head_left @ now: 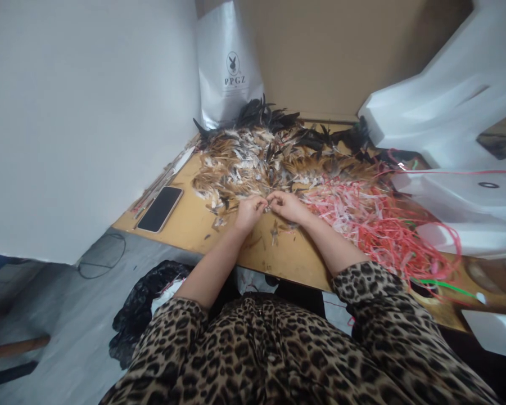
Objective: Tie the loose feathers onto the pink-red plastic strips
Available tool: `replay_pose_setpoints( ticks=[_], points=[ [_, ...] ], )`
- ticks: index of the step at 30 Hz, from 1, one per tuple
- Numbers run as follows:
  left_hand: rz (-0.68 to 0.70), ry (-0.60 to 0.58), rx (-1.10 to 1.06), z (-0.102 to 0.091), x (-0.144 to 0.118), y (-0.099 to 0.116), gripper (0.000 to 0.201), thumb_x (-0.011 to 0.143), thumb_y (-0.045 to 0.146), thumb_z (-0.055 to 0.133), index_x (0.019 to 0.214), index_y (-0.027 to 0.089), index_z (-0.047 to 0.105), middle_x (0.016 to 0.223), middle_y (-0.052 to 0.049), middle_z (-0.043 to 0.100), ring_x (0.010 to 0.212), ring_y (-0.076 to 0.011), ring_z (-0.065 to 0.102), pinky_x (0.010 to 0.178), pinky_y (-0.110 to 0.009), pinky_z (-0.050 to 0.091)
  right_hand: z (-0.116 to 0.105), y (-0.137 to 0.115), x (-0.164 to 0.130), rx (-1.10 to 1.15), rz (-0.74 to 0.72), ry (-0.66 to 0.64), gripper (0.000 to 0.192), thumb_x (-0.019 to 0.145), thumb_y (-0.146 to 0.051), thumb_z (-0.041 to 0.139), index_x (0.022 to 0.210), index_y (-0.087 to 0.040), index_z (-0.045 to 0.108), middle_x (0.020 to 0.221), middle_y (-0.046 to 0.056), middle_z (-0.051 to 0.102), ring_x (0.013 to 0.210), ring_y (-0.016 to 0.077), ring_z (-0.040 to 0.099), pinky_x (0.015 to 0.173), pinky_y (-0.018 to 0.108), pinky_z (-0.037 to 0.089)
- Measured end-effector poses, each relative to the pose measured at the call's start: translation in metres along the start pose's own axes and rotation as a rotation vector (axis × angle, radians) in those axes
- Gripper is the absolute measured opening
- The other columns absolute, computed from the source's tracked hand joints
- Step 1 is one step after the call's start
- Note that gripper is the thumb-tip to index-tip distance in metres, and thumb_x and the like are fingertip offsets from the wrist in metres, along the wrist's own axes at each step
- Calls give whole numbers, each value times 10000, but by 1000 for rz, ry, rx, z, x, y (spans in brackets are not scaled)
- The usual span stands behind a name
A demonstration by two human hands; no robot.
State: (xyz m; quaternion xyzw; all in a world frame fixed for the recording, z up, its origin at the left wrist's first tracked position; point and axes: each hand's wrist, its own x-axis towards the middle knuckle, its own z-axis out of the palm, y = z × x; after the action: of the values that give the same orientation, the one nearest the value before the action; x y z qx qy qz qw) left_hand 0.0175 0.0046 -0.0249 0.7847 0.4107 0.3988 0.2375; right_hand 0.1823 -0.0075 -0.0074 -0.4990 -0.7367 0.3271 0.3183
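Left hand: the left hand [249, 211] sits curled at the near edge of the feather pile [257, 160], fingers pinched shut on what looks like a small bunch of feathers [267, 207] — too small to count.
Right hand: the right hand [287, 206] meets it fingertip to fingertip, also closed on that same bunch; both hands together steady something that light.
Where the bunch is: right between the two hands, just above the wooden table [194, 222], at the pile's front edge, so loose feathers are within easy reach.
Pile: brown, white and black feathers spread across the back of the table, dark ones furthest away.
Strips: a tangle of pink and white strips [362, 216] lies just right of the right forearm, touching the feathers, handy to that hand.
Phone: a dark phone [159, 208] lies flat at the left edge, well apart from the mess.
Behind: a white paper bag [230, 62] stands upright against the wall.
Below: a black plastic bag [141, 306] sits under the table edge by the left elbow.
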Motion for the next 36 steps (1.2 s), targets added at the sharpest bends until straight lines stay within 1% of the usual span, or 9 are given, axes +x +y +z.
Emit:
replay_pose_setpoints(
  ticks=[6, 9, 14, 17, 20, 24, 28, 32, 36],
  points=[
    [-3, 15, -32, -1, -1, -1, 131, 709, 137, 540, 746, 188, 655, 725, -40, 603, 693, -135, 527, 674, -249, 401, -2, 1, 0, -14, 21, -27, 199, 697, -258, 502, 765, -132, 640, 543, -36, 493, 503, 72, 394, 501, 187, 302],
    [0, 24, -60, -1, 0, -3, 119, 708, 142, 544, 738, 181, 653, 713, -38, 599, 679, -130, 528, 657, -243, 402, -3, 3, 0, 5, 36, -31, 198, 694, -268, 512, 760, -127, 634, 561, -29, 508, 515, 77, 408, 504, 190, 308],
    [-37, 29, -81, -1, 1, -2, 105, 698, 132, 553, 716, 182, 643, 707, -31, 603, 666, -125, 527, 648, -239, 404, -2, 5, 0, -24, -1, 4, 161, 695, -248, 497, 739, -136, 605, 574, -25, 517, 533, 86, 432, 513, 195, 317],
    [-32, 36, -80, 0, 1, -3, 97, 699, 135, 554, 710, 179, 640, 714, -32, 604, 677, -128, 529, 656, -240, 407, -1, 3, 0, 14, -15, 34, 186, 693, -233, 493, 815, -134, 592, 588, -28, 517, 533, 86, 433, 526, 200, 334],
    [-24, 30, -83, -1, 1, -3, 95, 706, 150, 552, 722, 181, 641, 721, -33, 602, 690, -132, 531, 669, -246, 408, -1, 1, 0, 52, -29, 2, 240, 701, -241, 491, 889, -135, 596, 591, -36, 504, 528, 82, 414, 530, 199, 336],
    [-1, 32, -92, -2, 0, -3, 108, 710, 153, 551, 737, 185, 651, 714, -37, 600, 707, -138, 533, 680, -250, 406, -2, 0, 0, 34, -19, -23, 209, 699, -261, 505, 813, -134, 626, 603, -24, 514, 549, 84, 417, 537, 200, 332],
    [-18, 29, -94, -3, 1, 0, 109, 698, 136, 561, 716, 188, 655, 704, -36, 600, 714, -139, 535, 679, -249, 404, -2, 3, 1, -6, -3, 11, 197, 695, -272, 514, 774, -130, 624, 634, -8, 548, 572, 91, 441, 548, 206, 336],
    [-25, 28, -94, -3, 1, 1, 106, 695, 140, 568, 714, 192, 658, 695, -33, 598, 692, -135, 532, 662, -247, 404, -1, 2, 1, -36, -6, 43, 172, 690, -273, 509, 743, -137, 599, 616, -13, 538, 565, 92, 444, 541, 204, 336],
    [-29, 53, -125, -1, 1, -1, 87, 696, 165, 582, 717, 187, 663, 695, -38, 610, 675, -134, 538, 655, -250, 412, 1, 1, 0, -41, -1, 71, 142, 682, -270, 512, 708, -145, 573, 598, -14, 532, 551, 92, 445, 531, 203, 336]
  ],
)
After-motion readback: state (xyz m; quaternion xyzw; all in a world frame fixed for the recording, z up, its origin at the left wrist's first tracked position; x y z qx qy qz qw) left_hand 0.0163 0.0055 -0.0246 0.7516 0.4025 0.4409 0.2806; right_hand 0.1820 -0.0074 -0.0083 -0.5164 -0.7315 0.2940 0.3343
